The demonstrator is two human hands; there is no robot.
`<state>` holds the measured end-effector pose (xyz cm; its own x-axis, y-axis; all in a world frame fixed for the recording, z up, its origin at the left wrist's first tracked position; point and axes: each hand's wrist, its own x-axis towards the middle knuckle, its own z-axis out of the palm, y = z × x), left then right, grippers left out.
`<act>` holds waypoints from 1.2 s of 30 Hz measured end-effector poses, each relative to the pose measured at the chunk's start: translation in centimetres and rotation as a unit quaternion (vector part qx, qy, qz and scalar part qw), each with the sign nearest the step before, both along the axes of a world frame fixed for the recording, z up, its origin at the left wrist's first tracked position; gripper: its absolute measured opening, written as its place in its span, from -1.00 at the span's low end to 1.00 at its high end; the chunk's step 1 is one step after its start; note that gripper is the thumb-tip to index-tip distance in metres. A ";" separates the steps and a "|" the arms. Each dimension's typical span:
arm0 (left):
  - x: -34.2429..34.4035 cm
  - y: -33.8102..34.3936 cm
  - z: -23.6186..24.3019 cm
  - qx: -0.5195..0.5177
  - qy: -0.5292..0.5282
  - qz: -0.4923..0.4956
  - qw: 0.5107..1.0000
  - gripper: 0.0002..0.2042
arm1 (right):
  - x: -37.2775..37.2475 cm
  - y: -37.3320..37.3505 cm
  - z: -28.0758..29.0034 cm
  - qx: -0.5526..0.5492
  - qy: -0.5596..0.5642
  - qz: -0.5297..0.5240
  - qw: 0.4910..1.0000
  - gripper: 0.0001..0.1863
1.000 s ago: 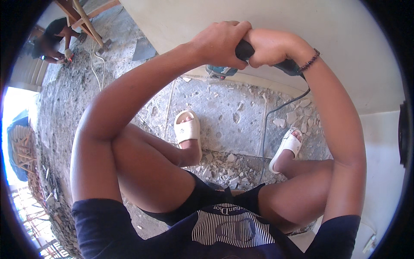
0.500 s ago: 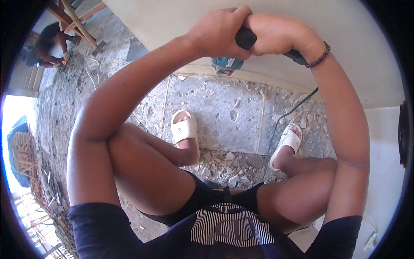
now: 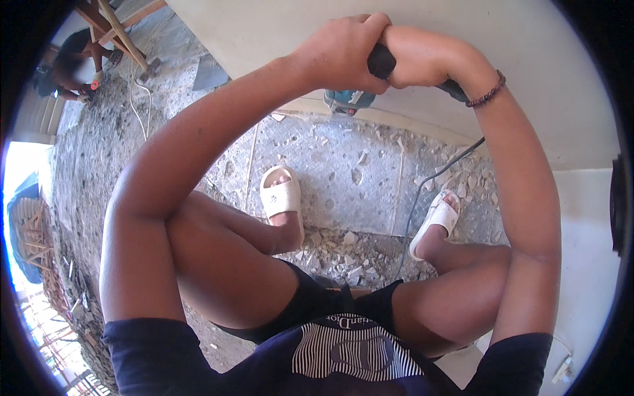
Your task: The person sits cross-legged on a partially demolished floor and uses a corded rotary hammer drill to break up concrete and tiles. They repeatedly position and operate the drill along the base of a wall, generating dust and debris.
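Both of my hands are up against the pale wall, closed on a corded power tool with a teal body and black grips. My left hand wraps a black part of it, with the teal body showing below. On the right, my right hand clasps the black rear section, its wrist bent and wearing a beaded bracelet. The two hands meet at the black end. Hands and wall hide the tool's working tip and most of its shape, so its exact kind is unclear.
A dark cord runs down between my feet in white slides. Broken tile rubble lies on the chipped floor. At the far left another person crouches near a wooden frame.
The hands and tool have shifted very slightly right and down in view, with both grips kept. The crouching person at the far left has moved a little.
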<state>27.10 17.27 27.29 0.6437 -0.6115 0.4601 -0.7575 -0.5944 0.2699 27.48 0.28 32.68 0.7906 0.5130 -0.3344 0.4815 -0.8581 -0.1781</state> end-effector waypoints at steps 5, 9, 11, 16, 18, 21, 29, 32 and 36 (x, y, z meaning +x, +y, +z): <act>0.2 0.5 -0.1 0.010 0.015 0.018 1.000 -0.23 | -0.1 0.5 0.4 0.027 0.021 -0.003 0.999 -0.65; 0.9 1.3 1.2 -0.001 0.027 -0.022 0.999 -0.26 | 0.2 1.7 1.1 0.001 0.020 -0.053 0.998 -0.64; 1.7 1.7 2.3 0.024 0.100 -0.033 0.994 -0.28 | 0.4 2.0 1.5 0.002 0.007 -0.056 0.998 -0.63; 1.9 1.2 2.7 0.028 0.093 -0.024 0.995 -0.28 | 0.5 1.8 1.6 0.004 0.006 -0.065 0.998 -0.60; 1.9 1.0 2.5 0.028 0.092 -0.026 0.995 -0.27 | 0.6 1.6 1.4 0.015 0.014 -0.061 0.998 -0.59; 2.2 0.9 2.3 0.029 0.078 -0.034 0.996 -0.26 | 0.8 1.5 1.6 0.009 0.043 -0.057 0.997 -0.69; 2.3 1.0 2.0 0.028 0.078 -0.028 0.996 -0.24 | 0.6 1.1 3.6 -0.008 0.097 -0.053 0.994 -0.84; 2.3 0.8 1.8 0.009 0.060 -0.045 0.997 -0.24 | 0.4 1.2 3.4 -0.042 0.082 -0.037 0.995 -0.83; 2.3 0.6 1.9 0.024 0.061 -0.044 0.997 -0.25 | 0.1 1.1 1.9 0.011 0.026 -0.076 0.997 -0.58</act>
